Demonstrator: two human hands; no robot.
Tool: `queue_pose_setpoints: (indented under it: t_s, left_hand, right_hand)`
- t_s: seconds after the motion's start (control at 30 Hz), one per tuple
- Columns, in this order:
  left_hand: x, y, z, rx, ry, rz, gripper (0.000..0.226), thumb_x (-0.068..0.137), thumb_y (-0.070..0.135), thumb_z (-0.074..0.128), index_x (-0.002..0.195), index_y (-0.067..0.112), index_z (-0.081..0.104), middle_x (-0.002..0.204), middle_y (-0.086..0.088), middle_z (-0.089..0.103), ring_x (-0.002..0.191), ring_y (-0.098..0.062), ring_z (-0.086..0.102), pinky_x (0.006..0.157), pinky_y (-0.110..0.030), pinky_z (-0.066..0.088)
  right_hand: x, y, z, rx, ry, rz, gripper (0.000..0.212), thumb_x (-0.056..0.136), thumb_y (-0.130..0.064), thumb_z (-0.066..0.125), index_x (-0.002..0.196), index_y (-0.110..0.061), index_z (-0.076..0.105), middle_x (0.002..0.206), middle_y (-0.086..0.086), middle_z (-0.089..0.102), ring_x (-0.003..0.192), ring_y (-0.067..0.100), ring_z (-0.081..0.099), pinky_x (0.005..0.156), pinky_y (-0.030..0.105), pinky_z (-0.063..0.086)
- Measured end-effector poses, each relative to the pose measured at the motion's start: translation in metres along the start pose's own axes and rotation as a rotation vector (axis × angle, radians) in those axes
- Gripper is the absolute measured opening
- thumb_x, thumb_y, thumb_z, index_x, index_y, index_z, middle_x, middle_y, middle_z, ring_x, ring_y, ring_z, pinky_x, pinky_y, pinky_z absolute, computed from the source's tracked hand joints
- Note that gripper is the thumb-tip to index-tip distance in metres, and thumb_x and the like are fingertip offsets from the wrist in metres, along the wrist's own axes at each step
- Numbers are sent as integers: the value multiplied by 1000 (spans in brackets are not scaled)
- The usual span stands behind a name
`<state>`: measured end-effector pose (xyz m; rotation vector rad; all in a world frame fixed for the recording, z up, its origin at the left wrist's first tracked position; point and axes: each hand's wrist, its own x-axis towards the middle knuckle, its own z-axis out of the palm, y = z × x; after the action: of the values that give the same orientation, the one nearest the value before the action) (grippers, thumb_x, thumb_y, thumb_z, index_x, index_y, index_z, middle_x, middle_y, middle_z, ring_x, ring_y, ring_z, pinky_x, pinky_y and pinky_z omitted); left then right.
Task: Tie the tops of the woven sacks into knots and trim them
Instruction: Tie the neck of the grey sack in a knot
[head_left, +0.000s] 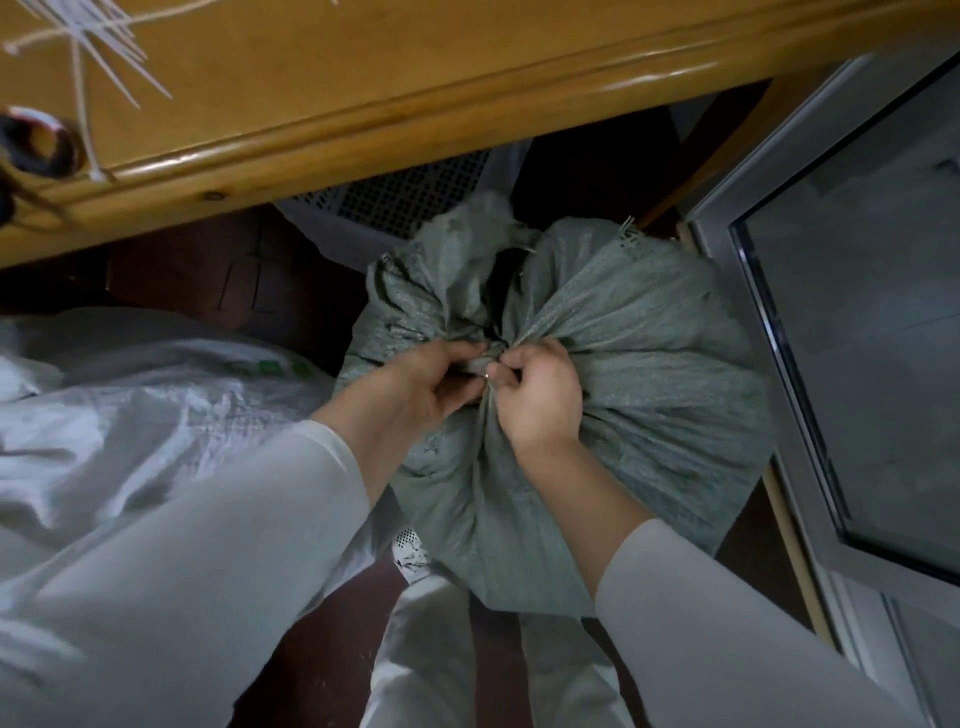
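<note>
A full grey-green woven sack (649, 364) stands on the floor in the middle of the view. Its top is gathered into a tight neck, and the loose mouth (457, 260) fans out beyond it toward the table. My left hand (415, 384) grips the gathered neck from the left with curled fingers. My right hand (535, 389) pinches the same neck from the right, thumb against fingers. The two hands almost touch at the neck. Both arms wear pale long sleeves.
A white woven sack (156, 415) lies at the left. A wooden table (363, 104) spans the top, bearing white ties (104, 47) and a dark tape roll (36, 140). A glass-panelled metal door (857, 338) stands at the right. A perforated white panel (415, 192) sits under the table.
</note>
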<state>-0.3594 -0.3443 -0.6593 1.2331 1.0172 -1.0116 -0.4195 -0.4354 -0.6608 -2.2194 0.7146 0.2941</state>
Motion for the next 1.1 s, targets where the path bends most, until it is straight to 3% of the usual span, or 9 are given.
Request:
queue_pose_setpoints:
  t_s: [0.3, 0.43, 0.5, 0.6, 0.67, 0.73, 0.83, 0.97, 1.1]
  left_hand:
    - [2, -26, -9, -250, -31, -13, 21, 92, 22, 59, 78, 6, 58, 45, -6, 63, 34, -11, 59, 40, -19, 52]
    - [-7, -25, -7, 458, 97, 114, 52, 95, 45, 45, 70, 2, 61, 51, -11, 66, 42, -21, 63, 54, -34, 58]
    - [-16, -22, -8, 919, 241, 467, 45, 87, 43, 50, 70, 6, 68, 64, -8, 72, 64, -23, 69, 74, -35, 59]
    - [-25, -11, -5, 1260, 3, 1060, 49, 74, 20, 65, 122, 15, 58, 119, -3, 61, 119, -18, 54, 108, -24, 30]
    - [-12, -5, -1, 1748, -125, 1090, 78, 74, 20, 67, 143, 15, 31, 141, 0, 42, 137, -14, 34, 117, -25, 5]
    - [-1, 2, 0, 1992, -27, 1062, 73, 78, 29, 67, 140, 15, 30, 138, -3, 44, 130, -20, 43, 112, -28, 21]
    - [1, 9, 1, 1859, 111, 990, 69, 74, 36, 74, 127, 7, 39, 127, -13, 45, 118, -31, 50, 95, -36, 41]
    - [0, -2, -6, 1596, 310, 867, 73, 73, 43, 73, 127, 3, 43, 128, -18, 44, 122, -34, 42, 101, -33, 36]
    - [13, -13, -21, 1177, 198, 798, 63, 70, 33, 80, 123, 11, 54, 118, -10, 62, 112, -24, 57, 84, -23, 42]
  right_hand:
    - [17, 11, 6, -84, -156, -47, 18, 90, -17, 59, 101, -5, 68, 115, 12, 60, 106, 24, 57, 88, 22, 40]
    - [20, 21, 12, -99, -135, -30, 18, 87, -11, 57, 99, -4, 68, 112, 14, 61, 106, 27, 58, 85, 23, 39]
    - [19, 23, 14, -150, -136, -50, 19, 86, -12, 57, 99, -3, 68, 110, 17, 61, 105, 30, 57, 85, 28, 39]
    - [16, 22, 14, -94, -120, -114, 22, 82, -13, 60, 99, -1, 68, 107, 18, 64, 103, 32, 60, 85, 32, 45]
    - [14, 22, 13, -97, -91, -149, 19, 81, -7, 60, 95, 3, 67, 103, 21, 64, 100, 33, 59, 84, 31, 42]
    - [13, 24, 11, -66, -58, -141, 10, 81, -5, 62, 85, 2, 67, 96, 20, 63, 96, 32, 59, 81, 30, 41]
    - [13, 21, 6, 30, -23, -158, 9, 81, -7, 65, 86, -1, 70, 97, 16, 63, 94, 28, 61, 83, 31, 48]
    - [12, 15, 1, 27, -20, -234, 8, 83, -6, 64, 87, -5, 70, 100, 10, 63, 95, 24, 61, 84, 37, 51]
    - [15, 14, -1, 7, -67, -276, 8, 83, -11, 66, 87, -5, 70, 99, 8, 62, 94, 23, 60, 83, 35, 50]
